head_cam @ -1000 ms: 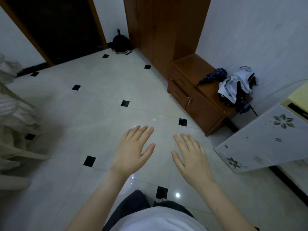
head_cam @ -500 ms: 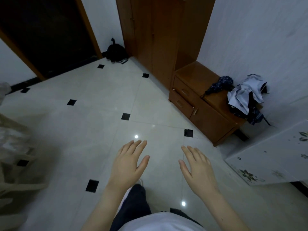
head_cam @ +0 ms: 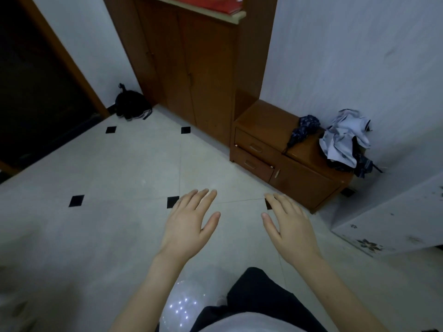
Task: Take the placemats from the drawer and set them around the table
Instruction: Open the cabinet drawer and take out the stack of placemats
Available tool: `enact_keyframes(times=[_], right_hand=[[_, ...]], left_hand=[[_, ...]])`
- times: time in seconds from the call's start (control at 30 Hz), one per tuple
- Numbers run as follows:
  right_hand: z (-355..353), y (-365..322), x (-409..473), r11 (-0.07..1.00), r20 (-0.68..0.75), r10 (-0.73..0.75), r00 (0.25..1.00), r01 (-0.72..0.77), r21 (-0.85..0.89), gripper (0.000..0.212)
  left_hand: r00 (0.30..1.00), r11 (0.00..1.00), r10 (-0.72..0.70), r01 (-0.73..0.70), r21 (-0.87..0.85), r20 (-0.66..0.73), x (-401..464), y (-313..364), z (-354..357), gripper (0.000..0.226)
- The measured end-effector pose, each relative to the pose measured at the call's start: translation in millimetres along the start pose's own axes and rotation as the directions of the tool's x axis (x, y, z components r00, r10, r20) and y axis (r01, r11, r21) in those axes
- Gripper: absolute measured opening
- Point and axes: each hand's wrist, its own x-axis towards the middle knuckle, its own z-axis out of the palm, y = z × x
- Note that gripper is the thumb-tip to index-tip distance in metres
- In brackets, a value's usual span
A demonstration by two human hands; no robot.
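Both arms are bare right up to the frame edge, no sleeves, watch or rings on the left hand [head_cam: 185,226] or right hand [head_cam: 291,230]. Below them there's a white top [head_cam: 251,323] and dark trousers [head_cam: 256,293].

Illumination is dim and cool throughout. Small point reflections glint on the glossy floor tiles [head_cam: 134,168] near the lower centre. The doorway [head_cam: 31,87] at left is almost black. Wide-angle distortion bends the wall lines; corners darken and soften.
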Motion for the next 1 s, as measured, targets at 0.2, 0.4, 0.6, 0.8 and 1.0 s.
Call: enact_keyframes(times=[0.2, 0.4, 0.6, 0.8, 1.0], right_hand=[[19, 5, 66, 0.998, 0.010, 0.069, 0.998, -0.069, -0.011, 0.056], [40, 25, 143, 0.984, 0.026, 0.180, 0.983, -0.180, -0.008, 0.059], [36, 39, 224, 0.966, -0.038, 0.258, 0.965, -0.257, 0.040, 0.059], [27, 49, 287, 0.942, -0.096, 0.336, 0.937, -0.332, 0.059, 0.058], [30, 56, 344, 0.916, -0.171, 0.401, 0.900, -0.396, 0.059, 0.055]], left_hand=[[0.997, 0.998, 0.054, -0.052, -0.030, 0.060, 69, -25, 15, 0.058], [0.982, 0.994, 0.113, -0.113, -0.009, 0.149, 157, -50, 33, 0.058], [0.955, 0.974, 0.218, -0.224, 0.008, 0.201, 267, -55, 30, 0.057], [0.925, 0.947, 0.314, -0.320, -0.009, 0.214, 357, -53, 31, 0.057], [0.867, 0.901, 0.428, -0.433, -0.042, 0.254, 432, -55, 44, 0.053]])
